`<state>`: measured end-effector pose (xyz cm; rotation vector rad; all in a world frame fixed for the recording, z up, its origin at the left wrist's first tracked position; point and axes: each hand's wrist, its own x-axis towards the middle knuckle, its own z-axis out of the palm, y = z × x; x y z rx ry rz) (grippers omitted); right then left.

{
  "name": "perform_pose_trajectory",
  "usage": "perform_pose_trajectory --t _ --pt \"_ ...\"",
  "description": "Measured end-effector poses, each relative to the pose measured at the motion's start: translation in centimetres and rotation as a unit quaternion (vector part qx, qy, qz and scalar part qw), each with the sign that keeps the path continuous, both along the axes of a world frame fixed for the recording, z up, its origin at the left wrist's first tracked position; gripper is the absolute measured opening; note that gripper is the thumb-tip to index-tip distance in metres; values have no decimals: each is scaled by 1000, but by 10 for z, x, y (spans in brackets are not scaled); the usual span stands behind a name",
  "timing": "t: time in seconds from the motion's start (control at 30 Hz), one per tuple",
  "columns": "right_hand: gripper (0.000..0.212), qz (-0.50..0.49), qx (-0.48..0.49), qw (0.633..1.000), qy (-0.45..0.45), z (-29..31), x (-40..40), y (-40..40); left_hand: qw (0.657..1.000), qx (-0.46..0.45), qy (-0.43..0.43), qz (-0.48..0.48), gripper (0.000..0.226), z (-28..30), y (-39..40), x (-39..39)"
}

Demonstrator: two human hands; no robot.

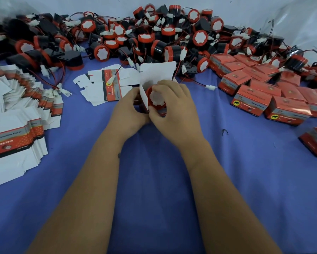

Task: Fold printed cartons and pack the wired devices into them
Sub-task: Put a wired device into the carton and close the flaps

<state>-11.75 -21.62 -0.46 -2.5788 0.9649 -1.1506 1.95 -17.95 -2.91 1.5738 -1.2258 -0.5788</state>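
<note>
At the middle of the blue table I hold a half-folded printed carton [156,72], its white top flap standing up. Inside its open mouth sits a red and black wired device [156,97] with a white face. My left hand [128,109] grips the carton's left side, thumb on a white side flap. My right hand [174,105] curls over the device and the carton's right side, fingertips on the device's rim. The carton's body is mostly hidden by both hands.
A big heap of wired devices [154,39] lies along the back. Flat carton blanks [16,114] are stacked at the left, with a few more blanks [106,85] just behind my hands. Packed red cartons [260,92] crowd the right side.
</note>
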Motion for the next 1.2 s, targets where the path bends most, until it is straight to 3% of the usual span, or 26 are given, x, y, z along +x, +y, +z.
perform_pose_trajectory --t 0.17,0.33,0.43,0.57,0.67,0.73,0.8,0.87,0.93,1.03,1.1,1.2 --pt "33 -4 -15 1000 19 1 1 0 1000 9 1 -20 55 1 1 1" --pt "28 -10 30 999 35 0 1 -5 1000 12 -13 -19 57 1 1 0" --pt "18 23 57 998 20 -2 0 -8 1000 14 -9 -19 55 0 1 1" --pt "22 52 76 995 24 -8 -1 -6 1000 9 16 -9 53 -1 -1 -1" --pt "16 12 15 995 -97 -2 -3 -5 999 6 36 -28 51 -1 2 0" --pt "11 -52 34 966 -250 4 -9 -6 998 26 43 -49 52 1 3 1" --pt "13 -93 158 908 -376 11 -15 -11 996 40 72 -44 50 4 3 0" --pt "13 -82 329 848 -408 13 -21 -19 993 36 111 -19 48 5 2 -5" --pt "29 -22 463 788 -406 11 -27 -31 995 36 90 12 48 6 1 -10" --pt "54 50 540 727 -421 8 -23 -38 997 41 47 38 45 4 1 -15" --pt "52 52 534 727 -428 8 -19 -38 997 49 46 42 43 3 0 -14" --pt "30 20 432 805 -406 8 -16 -34 997 57 32 47 37 3 -2 -14"
